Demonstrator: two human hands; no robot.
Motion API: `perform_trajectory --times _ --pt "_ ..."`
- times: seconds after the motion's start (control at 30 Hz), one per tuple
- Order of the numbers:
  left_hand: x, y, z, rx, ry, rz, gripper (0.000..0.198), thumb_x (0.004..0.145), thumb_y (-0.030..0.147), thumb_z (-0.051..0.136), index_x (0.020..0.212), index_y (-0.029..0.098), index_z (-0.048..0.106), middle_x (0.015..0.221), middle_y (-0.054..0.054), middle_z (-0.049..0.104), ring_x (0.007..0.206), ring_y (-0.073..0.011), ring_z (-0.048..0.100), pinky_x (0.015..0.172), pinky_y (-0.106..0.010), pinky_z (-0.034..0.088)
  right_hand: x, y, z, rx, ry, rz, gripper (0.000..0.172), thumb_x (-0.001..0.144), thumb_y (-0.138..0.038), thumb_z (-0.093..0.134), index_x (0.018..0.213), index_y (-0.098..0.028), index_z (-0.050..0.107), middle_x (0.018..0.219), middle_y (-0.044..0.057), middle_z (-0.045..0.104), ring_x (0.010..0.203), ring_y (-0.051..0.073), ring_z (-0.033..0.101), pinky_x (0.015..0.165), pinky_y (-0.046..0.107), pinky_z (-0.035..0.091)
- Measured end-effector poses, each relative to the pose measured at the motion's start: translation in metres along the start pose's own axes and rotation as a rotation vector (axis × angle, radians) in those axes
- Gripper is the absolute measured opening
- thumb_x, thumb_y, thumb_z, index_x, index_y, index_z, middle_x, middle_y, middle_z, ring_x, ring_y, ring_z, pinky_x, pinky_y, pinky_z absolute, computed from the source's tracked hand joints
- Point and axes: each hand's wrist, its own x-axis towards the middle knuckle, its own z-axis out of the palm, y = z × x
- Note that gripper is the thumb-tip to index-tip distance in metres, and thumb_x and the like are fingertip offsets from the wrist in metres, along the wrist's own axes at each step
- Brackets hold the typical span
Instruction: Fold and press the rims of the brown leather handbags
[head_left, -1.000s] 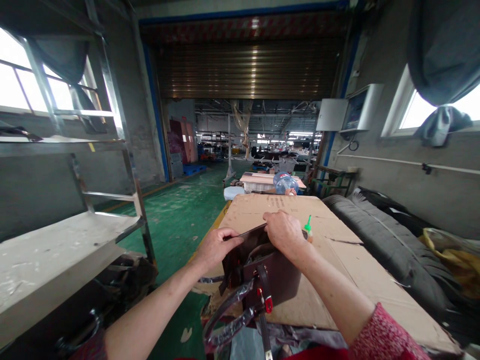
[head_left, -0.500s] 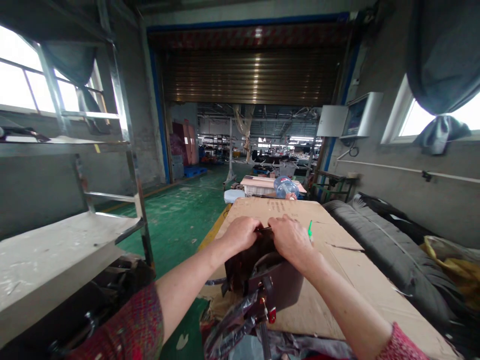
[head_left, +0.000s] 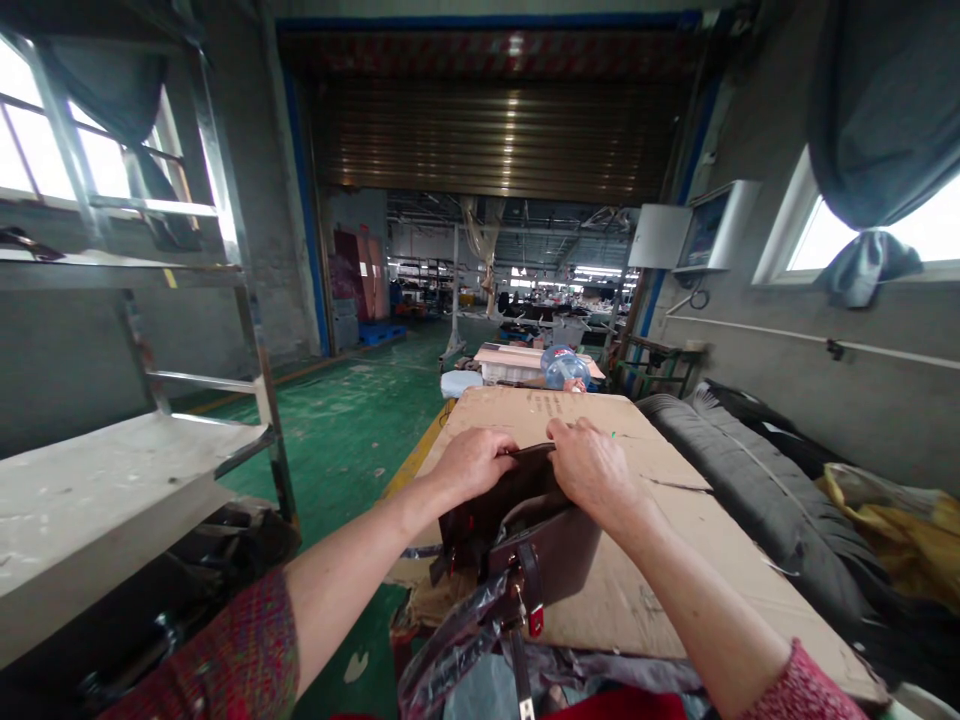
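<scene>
A dark brown handbag (head_left: pixel 574 560) stands with its mouth open on a cardboard-topped table. Its plastic-wrapped handles (head_left: pixel 454 635) hang toward me, beside a small red tag (head_left: pixel 535 620). My left hand (head_left: pixel 476 462) pinches the far rim of the bag near its left end. Farther right on that same rim, my right hand (head_left: pixel 589 465) grips the edge with fingers curled over it. A stretch of the rim shows between the two hands. The bag's inside is dark, and a greyish lining shows there.
Cardboard (head_left: pixel 660 570) covers the table. Beyond it stands a blue water jug (head_left: pixel 562 367). A metal rack with a white shelf (head_left: pixel 135 470) is on the left, past a strip of green floor (head_left: pixel 322 410). Dark fabric rolls (head_left: pixel 757 490) lie along the right.
My hands have moved slightly apart along the bag's rim, showing more of it between them. The green thing beside my right hand is now mostly hidden. The view has shifted slightly.
</scene>
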Motion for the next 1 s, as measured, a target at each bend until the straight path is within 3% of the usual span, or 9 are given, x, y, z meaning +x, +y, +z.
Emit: perform_trajectory --times 0.33,0.57,0.77,1.0 --pt "0.0 -0.001 0.004 -0.087 -0.022 -0.041 0.019 0.078 0.031 0.058 0.084 0.023 0.074 0.074 0.0 0.071 0.068 -0.0153 0.06 0.059 -0.023 0.036 0.006 0.004 0.003 0.006 -0.016 -0.038 0.015 0.086 -0.014 0.052 0.09 -0.017 0.066 0.09 0.009 0.068 0.096 0.026 0.061 0.074 0.032 0.047" --pt "0.014 0.005 -0.001 -0.048 -0.128 -0.093 0.017 0.069 0.026 0.06 0.079 0.02 0.072 0.071 -0.001 0.07 0.063 -0.0152 0.059 0.056 -0.023 0.037 0.01 0.001 -0.001 -0.024 -0.057 -0.039 0.015 0.087 -0.016 0.054 0.09 -0.017 0.069 0.089 0.011 0.068 0.091 0.026 0.063 0.072 0.031 0.047" --pt "0.034 0.012 0.01 0.041 -0.081 0.002 0.028 0.073 0.03 0.063 0.097 0.021 0.073 0.09 -0.007 0.073 0.082 -0.0233 0.066 0.068 -0.028 0.046 0.01 0.0 0.0 -0.004 -0.042 -0.032 0.019 0.087 -0.011 0.051 0.096 -0.019 0.065 0.091 0.009 0.067 0.093 0.024 0.062 0.074 0.03 0.045" --pt "0.035 0.018 0.014 0.16 -0.084 0.007 0.032 0.075 0.027 0.06 0.105 0.026 0.072 0.093 -0.007 0.073 0.09 -0.0264 0.066 0.073 -0.032 0.048 0.001 0.016 0.01 0.067 -0.008 -0.04 0.022 0.083 -0.012 0.053 0.102 -0.021 0.058 0.09 0.008 0.065 0.088 0.024 0.063 0.069 0.028 0.043"
